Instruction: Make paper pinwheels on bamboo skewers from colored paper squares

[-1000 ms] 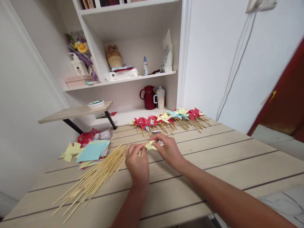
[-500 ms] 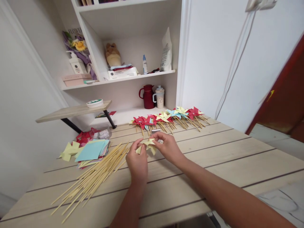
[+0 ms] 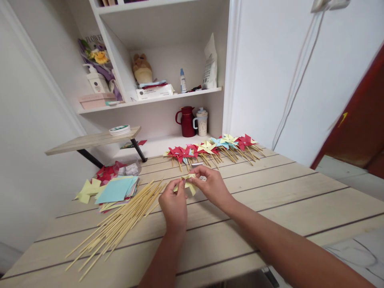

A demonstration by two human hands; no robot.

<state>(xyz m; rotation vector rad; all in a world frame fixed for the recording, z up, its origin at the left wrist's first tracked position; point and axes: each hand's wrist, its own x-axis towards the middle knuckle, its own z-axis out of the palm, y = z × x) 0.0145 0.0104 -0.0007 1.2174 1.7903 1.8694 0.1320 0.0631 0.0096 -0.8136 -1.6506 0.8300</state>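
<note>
Between both hands, above the middle of the table, is a pale yellow paper pinwheel (image 3: 189, 186). My left hand (image 3: 174, 204) pinches its left side between thumb and fingers. My right hand (image 3: 210, 184) grips the upper right part, its fingertips close to the pinwheel's centre. Part of the paper is hidden behind the fingers. To the left lies a loose bundle of thin wooden sticks (image 3: 126, 220). Beyond it are a stack of coloured paper squares (image 3: 114, 190), light blue on top, and another yellow paper pinwheel piece (image 3: 88, 190).
Finished pinwheels on sticks (image 3: 207, 148), red, yellow and blue, lie in a row along the table's back. A small raised stand (image 3: 96, 140) is at the back left. A red jug (image 3: 188, 122) and a pale cup (image 3: 202, 122) stand under the shelf (image 3: 150, 103).
The yellow pinwheel's left blade has been drawn in between my left fingers, so less of it shows. Both hands stay in nearly the same place.
</note>
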